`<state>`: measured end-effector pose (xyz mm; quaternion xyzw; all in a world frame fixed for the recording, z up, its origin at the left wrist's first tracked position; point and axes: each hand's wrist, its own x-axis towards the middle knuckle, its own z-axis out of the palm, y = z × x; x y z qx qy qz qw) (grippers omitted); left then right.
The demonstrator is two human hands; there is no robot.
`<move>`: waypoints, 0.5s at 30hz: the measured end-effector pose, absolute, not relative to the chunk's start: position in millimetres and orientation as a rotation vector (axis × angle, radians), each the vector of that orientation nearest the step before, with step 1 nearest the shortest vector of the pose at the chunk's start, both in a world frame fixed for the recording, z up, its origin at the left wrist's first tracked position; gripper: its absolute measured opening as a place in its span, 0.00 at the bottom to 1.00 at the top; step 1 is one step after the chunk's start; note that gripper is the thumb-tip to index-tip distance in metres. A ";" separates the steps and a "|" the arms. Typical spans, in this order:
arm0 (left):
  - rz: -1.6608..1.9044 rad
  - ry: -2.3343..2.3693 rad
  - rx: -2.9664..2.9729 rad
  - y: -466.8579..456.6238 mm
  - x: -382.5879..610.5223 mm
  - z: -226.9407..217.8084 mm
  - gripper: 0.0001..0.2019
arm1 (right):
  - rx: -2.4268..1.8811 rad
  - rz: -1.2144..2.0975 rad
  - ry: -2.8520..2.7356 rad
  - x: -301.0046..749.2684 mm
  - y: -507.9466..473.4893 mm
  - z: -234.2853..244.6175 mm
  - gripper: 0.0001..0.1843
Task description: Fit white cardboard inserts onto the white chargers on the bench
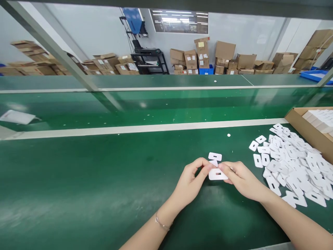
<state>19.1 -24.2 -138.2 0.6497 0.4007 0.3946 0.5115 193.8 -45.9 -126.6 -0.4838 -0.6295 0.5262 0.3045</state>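
Note:
Between my two hands is a white slotted card (214, 176), a small rounded rectangle with a rectangular hole. My right hand (240, 178) grips its right side, thumb on top. My left hand (194, 180) is closed in a pinch at its upper left corner. A small pale piece (213, 162) shows just behind the fingertips; I cannot tell whether it is held or lies on the table. Beyond it another slotted card (215, 156) lies flat on the green table (104, 187).
A large heap of white slotted cards (293, 163) spreads at the right. Behind it stands a cardboard box (309, 133) packed with white pieces. A pale rail (145, 128) crosses behind the work surface. At far left lies a white packet (18, 117). Cartons (191, 59) line the wall.

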 end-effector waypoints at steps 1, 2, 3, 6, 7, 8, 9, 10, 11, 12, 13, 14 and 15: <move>0.931 0.959 1.561 -24.0 18.9 -138.0 0.15 | -1.276 1.370 -1.677 195.3 -45.7 -128.5 0.22; 0.913 0.947 1.561 -23.9 19.0 -137.9 0.14 | -1.271 1.343 -1.691 197.1 -45.4 -129.9 0.22; 0.896 0.929 1.562 -24.1 19.3 -138.0 0.12 | -1.269 1.315 -1.706 198.8 -45.0 -130.9 0.22; 0.875 0.882 1.556 -25.6 21.2 -139.0 0.07 | -1.280 1.255 -1.722 202.4 -44.5 -131.3 0.23; 0.876 0.880 1.549 -26.3 21.9 -139.4 0.06 | -1.283 1.247 -1.723 202.7 -44.8 -130.9 0.24; 0.881 0.879 1.542 -27.0 22.4 -139.8 0.06 | -1.283 1.244 -1.726 202.7 -45.4 -130.3 0.23; 0.885 0.878 1.533 -27.7 22.6 -140.0 0.06 | -1.283 1.236 -1.734 202.4 -46.2 -129.6 0.22; 0.889 0.877 1.528 -28.4 22.6 -140.0 0.07 | -1.288 1.224 -1.743 202.0 -47.1 -128.8 0.19; 0.894 0.878 1.530 -29.0 22.4 -139.8 0.08 | -1.301 1.204 -1.755 201.8 -48.1 -127.9 0.16; 0.903 0.884 1.539 -29.5 22.0 -139.4 0.09 | -1.315 1.182 -1.776 201.8 -49.1 -127.0 0.13; 0.918 0.896 1.554 -29.8 21.5 -138.8 0.10 | -1.323 1.159 -1.809 202.4 -49.8 -126.1 0.10; 0.934 0.913 1.571 -30.1 20.9 -138.1 0.11 | -1.320 1.138 -1.852 203.3 -50.3 -125.2 0.06; 0.952 0.931 1.584 -30.2 20.2 -137.3 0.11 | -1.307 1.122 -1.898 204.6 -50.4 -124.4 0.04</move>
